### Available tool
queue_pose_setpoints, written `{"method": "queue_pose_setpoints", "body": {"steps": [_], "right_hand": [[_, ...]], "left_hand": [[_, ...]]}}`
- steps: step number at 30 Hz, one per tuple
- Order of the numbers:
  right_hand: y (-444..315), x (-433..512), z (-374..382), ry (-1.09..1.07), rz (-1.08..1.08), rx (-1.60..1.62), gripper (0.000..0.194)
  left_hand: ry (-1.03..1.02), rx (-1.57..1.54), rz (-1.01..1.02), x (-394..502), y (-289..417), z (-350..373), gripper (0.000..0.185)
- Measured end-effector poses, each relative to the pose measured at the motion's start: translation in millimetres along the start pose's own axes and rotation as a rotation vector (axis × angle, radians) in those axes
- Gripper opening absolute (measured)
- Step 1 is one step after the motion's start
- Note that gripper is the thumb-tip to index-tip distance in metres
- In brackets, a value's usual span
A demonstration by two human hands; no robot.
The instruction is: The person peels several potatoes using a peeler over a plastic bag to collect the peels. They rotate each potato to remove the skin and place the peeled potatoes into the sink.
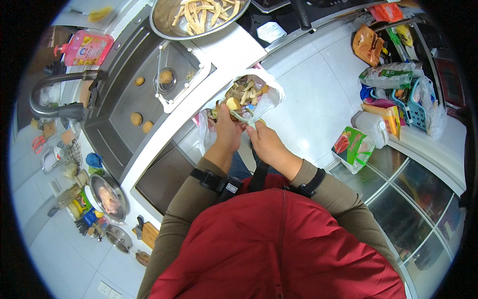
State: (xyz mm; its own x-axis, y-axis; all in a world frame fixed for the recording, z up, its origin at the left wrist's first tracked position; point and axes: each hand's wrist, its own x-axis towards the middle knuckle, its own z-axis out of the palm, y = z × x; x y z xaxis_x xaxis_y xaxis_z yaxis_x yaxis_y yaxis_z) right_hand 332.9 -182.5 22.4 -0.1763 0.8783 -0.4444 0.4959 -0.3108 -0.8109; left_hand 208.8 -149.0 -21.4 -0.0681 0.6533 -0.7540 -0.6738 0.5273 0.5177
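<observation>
My left hand (227, 129) grips a partly peeled potato (233, 104), its pale yellow flesh showing at the top. In my right hand (264, 141) is a light green peeler (243, 116), its head close beside the potato. Both hands are over a white plastic bag (274, 89) that hangs open by the counter edge and holds peelings and food scraps (244, 91). Several unpeeled potatoes (136, 119) lie in the steel sink (119, 140) to the left, one of them at the drain under a white rack (183, 89).
A metal bowl (155, 22) of pale strips stands on the counter corner beside the cooktop (248, 22). The faucet (61, 110) reaches over the sink's left side. A bowl with raw meat (121, 213) and a cutting board (151, 234) with a knife are at lower left.
</observation>
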Motion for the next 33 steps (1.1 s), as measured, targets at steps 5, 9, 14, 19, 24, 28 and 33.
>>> {"method": "queue_pose_setpoints", "body": {"steps": [5, 9, 14, 19, 24, 28, 33], "right_hand": [[2, 15, -2, 0.002, 0.059, 0.023, 0.039], [6, 49, -26, -0.207, 0.548, 0.571, 0.042], [2, 32, -33, -0.203, 0.467, 0.522, 0.038], [-13, -2, -14, -0.058, 0.07, -0.016, 0.037], [-15, -9, -10, 0.005, 0.022, -0.077, 0.035], [-6, -2, -4, 0.009, 0.045, -0.059, 0.036], [11, 44, -16, -0.115, 0.364, 0.275, 0.039]], "left_hand": [[-0.035, 0.02, -0.059, 5, -8, -9, 0.031], [-0.247, -0.084, -0.167, 2, -14, -15, 0.033], [-0.14, -0.077, -0.263, 5, 4, -16, 0.039], [-0.094, -0.079, -0.135, 4, 5, 4, 0.044], [-0.047, -0.075, -0.107, 3, 0, 9, 0.042], [-0.02, -0.138, -0.135, 6, -8, 4, 0.04], [-0.187, -0.152, -0.212, 6, -4, -7, 0.042]]}}
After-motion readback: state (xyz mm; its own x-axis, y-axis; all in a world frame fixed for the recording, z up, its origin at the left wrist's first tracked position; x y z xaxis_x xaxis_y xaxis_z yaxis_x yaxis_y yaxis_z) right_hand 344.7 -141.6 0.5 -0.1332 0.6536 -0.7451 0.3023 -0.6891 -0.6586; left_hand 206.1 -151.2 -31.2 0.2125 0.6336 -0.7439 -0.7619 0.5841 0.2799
